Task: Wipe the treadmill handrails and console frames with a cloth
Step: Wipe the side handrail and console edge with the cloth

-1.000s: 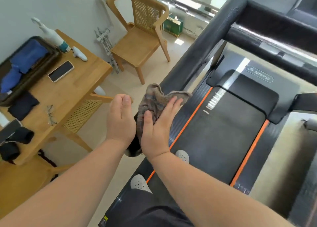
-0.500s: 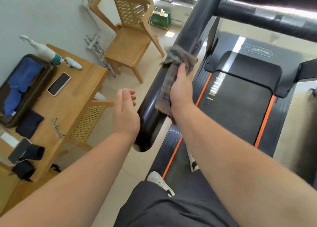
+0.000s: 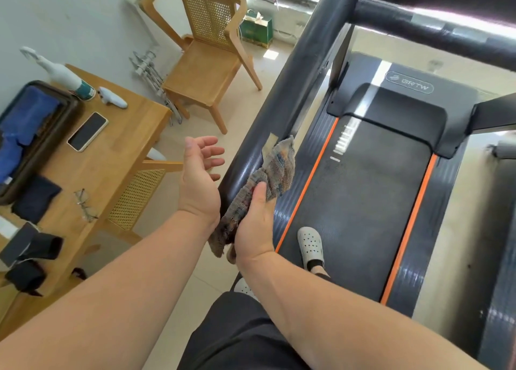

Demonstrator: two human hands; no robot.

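My right grip (image 3: 255,227) was clamped on the cloth (image 3: 275,171), thumb on top and fingers curled beneath it. The cloth was a ribbed, loosely woven rag, grey-brown with blue and rusty streaks, bunched into a thick rope. Its long axis ran along the handrail (image 3: 282,101). The lower tail hung past my wrist, and the upper end fanned out against the rail's inner side, near the rail's rounded near end. A scrap of tan tape (image 3: 269,143) sat on the rail just beside the cloth's top edge.

The handrail was a fat, smooth black tube with a dull sheen, pointing away from me and up to the right, where it met a black crossbar (image 3: 435,31).

My left grip (image 3: 199,179) was apart, fingers loose and spread, holding nothing. It hung just beside the rail's outer side, and I could not tell whether it touched.

Right of the rail lay the matte black belt (image 3: 363,202), edged by two orange stripes, with my perforated white shoe (image 3: 310,244) on it. To the left, a strip of pale tiled floor (image 3: 178,286) lay between the rail and the wooden desk (image 3: 120,151). On the desk lay a phone (image 3: 87,131), glasses (image 3: 83,204) and a dark tray (image 3: 69,112). A cane-backed wooden chair (image 3: 206,62) stood farther off.
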